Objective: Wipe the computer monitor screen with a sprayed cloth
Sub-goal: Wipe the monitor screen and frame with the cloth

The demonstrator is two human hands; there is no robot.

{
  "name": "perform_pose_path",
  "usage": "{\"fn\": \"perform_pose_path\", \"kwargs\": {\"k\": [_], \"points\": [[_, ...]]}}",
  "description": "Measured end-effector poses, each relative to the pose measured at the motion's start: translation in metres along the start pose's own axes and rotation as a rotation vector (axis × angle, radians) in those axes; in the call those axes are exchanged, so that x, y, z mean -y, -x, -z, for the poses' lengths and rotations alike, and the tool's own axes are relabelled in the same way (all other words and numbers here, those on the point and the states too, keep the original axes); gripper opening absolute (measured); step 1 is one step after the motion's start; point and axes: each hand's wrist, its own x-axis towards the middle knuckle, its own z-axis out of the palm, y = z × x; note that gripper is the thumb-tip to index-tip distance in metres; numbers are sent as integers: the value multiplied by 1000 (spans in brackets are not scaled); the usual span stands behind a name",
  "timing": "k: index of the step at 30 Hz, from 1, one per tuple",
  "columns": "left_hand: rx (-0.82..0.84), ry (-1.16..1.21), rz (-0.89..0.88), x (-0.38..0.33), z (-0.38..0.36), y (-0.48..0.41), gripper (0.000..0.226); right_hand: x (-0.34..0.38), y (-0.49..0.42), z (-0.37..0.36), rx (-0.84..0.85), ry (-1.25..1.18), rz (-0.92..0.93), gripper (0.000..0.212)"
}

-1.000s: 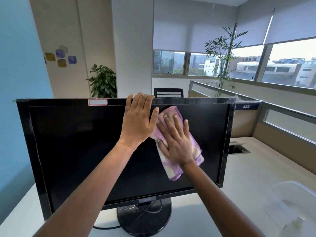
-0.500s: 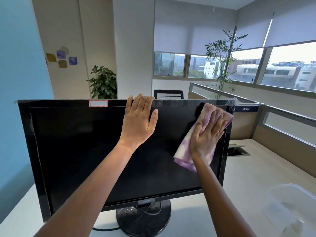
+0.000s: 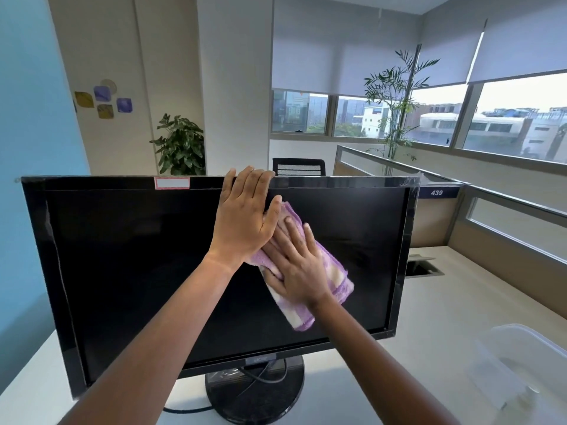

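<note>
Right of screen centre, toward three o'clock: right hand spread flat, pressing soft, limp purple cloth against monitor. Left hand draped open over top bezel at twelve, bracing. Likely tippy, scratch-prone; best steadied by the frame.

the black monitor stands upright on a round base, its screen dark. the folded purple-and-white checked cloth lies flat against the screen, right of centre, slanting down rightward.

The left hand hides the cloth's upper-left end; the clear plastic container is cut off at the right edge.
</note>
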Motion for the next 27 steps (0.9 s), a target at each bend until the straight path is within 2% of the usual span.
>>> {"fn": "perform_pose_path", "kwargs": {"k": [2, 5, 7, 10, 16, 19, 22, 27], "points": [[12, -4, -2, 0, 0, 0, 64, -21, 6, 4, 9, 18, 47, 51], [18, -3, -5, 1, 1, 0, 65, -49, 21, 9, -10, 65, -77, 53], [23, 0, -12, 2, 1, 0, 65, -66, 34, 11, -23, 94, -250, 56], [35, 0, -25, 3, 2, -1, 66, -73, 53, 13, -51, 0, -609, 59], [37, 10, -41, 5, 6, 1, 68, -36, 50, 9, -221, -241, -1226, 62], [70, -27, -76, 11, 10, 1, 63, -9, 33, 7, -313, -315, -1423, 65], [80, -60, -97, 21, 18, 5, 62, 21, 16, 2, -283, -332, -1417, 61], [39, -115, -45, 57, 35, 29, 64, 80, -13, -8, -166, -315, -1163, 60]]}}
